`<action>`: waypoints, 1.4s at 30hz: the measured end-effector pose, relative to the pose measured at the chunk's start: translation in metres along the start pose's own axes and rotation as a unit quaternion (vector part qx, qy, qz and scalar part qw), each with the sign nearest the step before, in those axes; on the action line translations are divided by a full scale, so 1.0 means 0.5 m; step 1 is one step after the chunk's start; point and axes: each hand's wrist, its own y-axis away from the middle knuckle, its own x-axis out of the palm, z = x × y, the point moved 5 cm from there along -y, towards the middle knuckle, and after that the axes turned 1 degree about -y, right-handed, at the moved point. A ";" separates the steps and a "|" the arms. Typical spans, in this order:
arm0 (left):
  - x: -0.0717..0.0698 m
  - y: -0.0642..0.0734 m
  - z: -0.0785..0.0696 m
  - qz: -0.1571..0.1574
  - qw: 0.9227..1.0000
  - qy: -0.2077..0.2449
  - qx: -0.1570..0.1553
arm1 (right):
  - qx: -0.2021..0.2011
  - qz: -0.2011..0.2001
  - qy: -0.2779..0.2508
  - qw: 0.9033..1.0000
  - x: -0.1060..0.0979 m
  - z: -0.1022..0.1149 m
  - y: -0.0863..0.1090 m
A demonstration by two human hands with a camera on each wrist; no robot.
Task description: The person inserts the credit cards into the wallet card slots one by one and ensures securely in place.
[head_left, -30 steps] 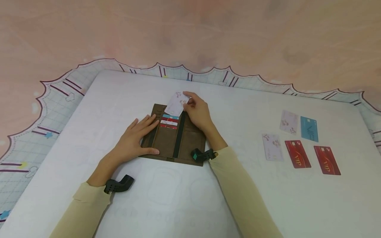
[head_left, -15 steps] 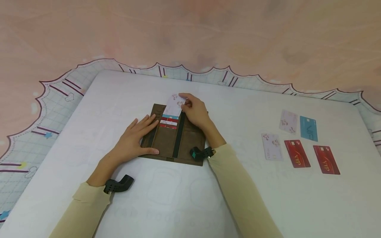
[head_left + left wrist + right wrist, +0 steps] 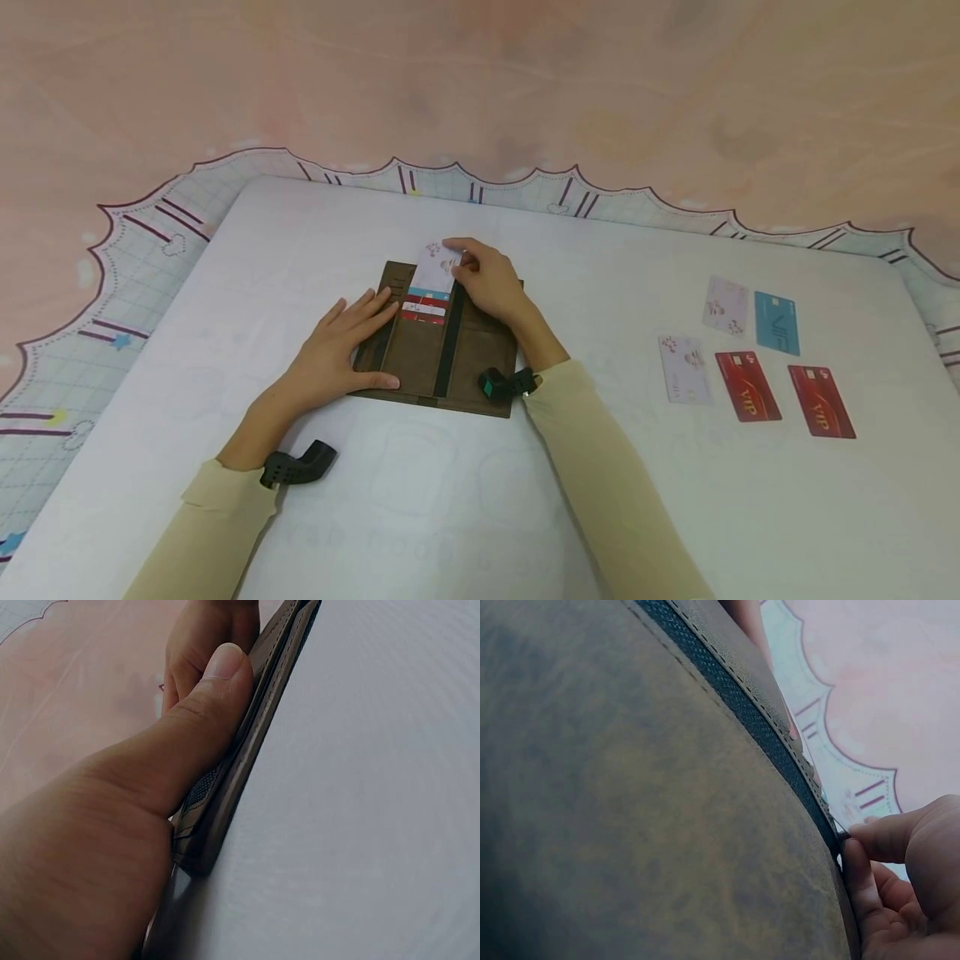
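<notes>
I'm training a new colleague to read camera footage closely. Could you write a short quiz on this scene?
1. True or false: the left hand is lifted clear of the wallet.

2. How many loose cards lie on the table to the right of the wallet?
a) three
b) five
c) seven

3. Fill in the blank: the card pinched by the right hand is mainly ____ in colour.

Key:
1. False: it rests on the wallet, fingers spread.
2. b: two red, two white and one blue.
3. White: the pinched card is pale with small reddish markings.
</notes>
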 end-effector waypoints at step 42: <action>-0.001 -0.001 -0.003 0.001 1.000 0.006 0.002 | -0.050 0.019 0.049 0.997 0.006 0.007 0.005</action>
